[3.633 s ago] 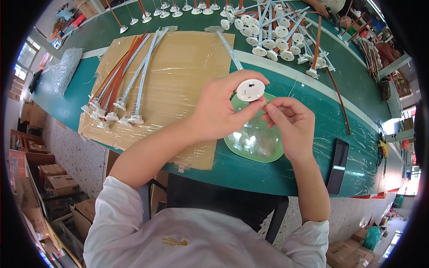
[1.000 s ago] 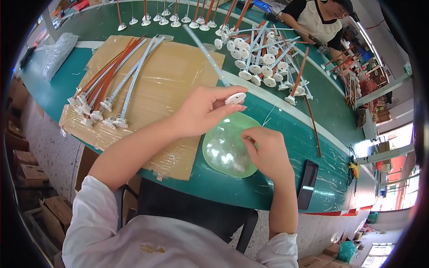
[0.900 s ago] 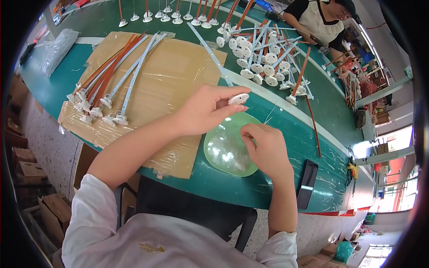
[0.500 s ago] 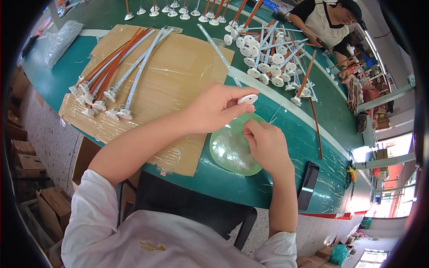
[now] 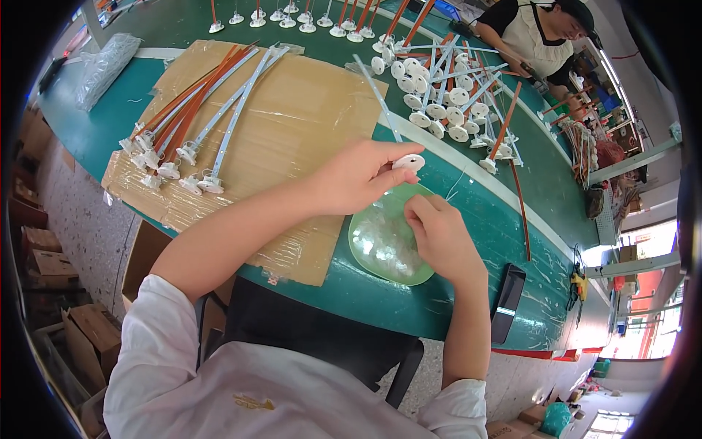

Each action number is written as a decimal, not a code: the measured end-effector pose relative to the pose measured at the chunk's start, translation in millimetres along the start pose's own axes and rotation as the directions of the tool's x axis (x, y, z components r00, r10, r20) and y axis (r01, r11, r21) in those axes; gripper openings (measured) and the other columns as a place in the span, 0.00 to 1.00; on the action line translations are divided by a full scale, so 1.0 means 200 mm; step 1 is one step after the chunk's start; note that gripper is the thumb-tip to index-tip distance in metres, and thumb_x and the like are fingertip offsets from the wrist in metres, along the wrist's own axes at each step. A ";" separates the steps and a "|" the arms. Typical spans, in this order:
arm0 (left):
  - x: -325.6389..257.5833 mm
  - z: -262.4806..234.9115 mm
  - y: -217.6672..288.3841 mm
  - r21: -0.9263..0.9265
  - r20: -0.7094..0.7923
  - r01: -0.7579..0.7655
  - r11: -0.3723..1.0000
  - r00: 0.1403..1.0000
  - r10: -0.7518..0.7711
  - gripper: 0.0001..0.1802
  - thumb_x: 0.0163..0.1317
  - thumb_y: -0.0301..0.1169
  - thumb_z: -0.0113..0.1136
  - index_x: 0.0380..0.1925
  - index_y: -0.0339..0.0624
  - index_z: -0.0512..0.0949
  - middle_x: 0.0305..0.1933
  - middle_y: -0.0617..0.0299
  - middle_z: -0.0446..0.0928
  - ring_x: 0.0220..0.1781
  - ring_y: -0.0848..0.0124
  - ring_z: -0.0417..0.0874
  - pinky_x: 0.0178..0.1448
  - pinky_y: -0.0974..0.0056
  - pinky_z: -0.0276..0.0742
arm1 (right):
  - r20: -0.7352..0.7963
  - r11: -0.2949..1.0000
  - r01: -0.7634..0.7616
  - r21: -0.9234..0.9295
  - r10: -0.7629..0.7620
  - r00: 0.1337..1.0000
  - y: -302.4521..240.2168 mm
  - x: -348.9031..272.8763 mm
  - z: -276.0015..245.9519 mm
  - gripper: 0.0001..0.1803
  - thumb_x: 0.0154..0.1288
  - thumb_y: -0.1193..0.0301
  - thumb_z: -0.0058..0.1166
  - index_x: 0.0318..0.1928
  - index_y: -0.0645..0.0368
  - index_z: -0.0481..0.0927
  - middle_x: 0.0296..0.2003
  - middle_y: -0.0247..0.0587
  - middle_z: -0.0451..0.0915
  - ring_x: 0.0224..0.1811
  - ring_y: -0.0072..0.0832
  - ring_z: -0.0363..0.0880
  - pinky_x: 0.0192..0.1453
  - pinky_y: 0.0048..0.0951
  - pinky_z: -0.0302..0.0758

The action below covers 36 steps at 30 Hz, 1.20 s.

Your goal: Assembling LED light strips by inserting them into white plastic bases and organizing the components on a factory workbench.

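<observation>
My left hand [image 5: 362,175] is closed on a white round base [image 5: 410,163], gripping its rim between thumb and fingers. From that base a thin pale LED strip [image 5: 379,95] slants up and away over the cardboard. Just below and to the right, my right hand [image 5: 444,238] is held in a pinch above the edge of a green bowl [image 5: 360,245]. Whatever its fingertips hold, if anything, is too small or hidden to make out. Small clear or shiny bits lie in the bowl, partly covered by the right hand.
Flat cardboard [image 5: 292,249] carries a bundle of orange and pale strips [image 5: 191,110] with white ends. Beyond lies a heap of white-based strips [image 5: 446,102]; others stand in a far row. A phone [image 5: 508,300] rests at right. A co-worker [image 5: 541,36] sits across the table.
The strip in my left hand has tilted, its far end swinging right. My right hand has barely shifted and stays pinched over the bowl. The whole view has moved slightly.
</observation>
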<state>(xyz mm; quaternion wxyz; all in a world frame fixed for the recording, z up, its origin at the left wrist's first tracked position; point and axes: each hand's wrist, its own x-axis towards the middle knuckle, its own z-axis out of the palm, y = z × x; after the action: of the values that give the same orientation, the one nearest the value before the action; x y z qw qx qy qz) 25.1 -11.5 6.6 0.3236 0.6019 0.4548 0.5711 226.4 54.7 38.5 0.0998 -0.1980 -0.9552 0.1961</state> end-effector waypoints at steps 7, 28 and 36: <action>0.01 -0.02 0.05 0.108 0.092 0.086 0.990 0.991 -0.096 0.21 0.73 0.26 0.56 0.64 0.34 0.71 0.50 0.52 0.84 0.52 0.69 0.87 0.52 0.66 0.81 | -0.098 0.995 0.006 0.099 0.004 0.995 -0.03 -0.04 -0.07 0.09 0.57 0.84 0.57 0.38 0.62 0.74 0.32 0.46 0.77 0.34 0.41 0.79 0.38 0.35 0.75; -0.03 0.04 0.10 0.320 0.124 -0.178 0.930 0.982 0.146 0.23 0.71 0.35 0.57 0.59 0.29 0.72 0.40 0.41 0.82 0.41 0.44 0.83 0.46 0.47 0.77 | -0.332 0.316 -0.923 -0.221 0.865 0.375 -0.32 -1.68 -0.28 0.08 0.54 0.76 0.66 0.33 0.63 0.80 0.25 0.48 0.80 0.26 0.43 0.79 0.29 0.39 0.71; -0.04 0.08 0.06 0.365 0.081 -0.296 0.883 0.955 0.286 0.19 0.71 0.32 0.57 0.58 0.33 0.74 0.41 0.44 0.83 0.41 0.46 0.85 0.45 0.50 0.79 | -0.412 0.770 -0.625 -0.127 0.532 0.740 -0.26 -1.20 -0.25 0.07 0.58 0.76 0.66 0.33 0.66 0.80 0.23 0.47 0.82 0.21 0.32 0.81 0.27 0.30 0.74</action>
<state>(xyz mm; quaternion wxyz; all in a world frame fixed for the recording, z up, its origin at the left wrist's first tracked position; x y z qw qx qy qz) 42.7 -22.0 12.3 0.1194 0.7207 0.4556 0.5087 439.4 -72.9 78.4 0.1762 -0.5301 -0.8277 0.0531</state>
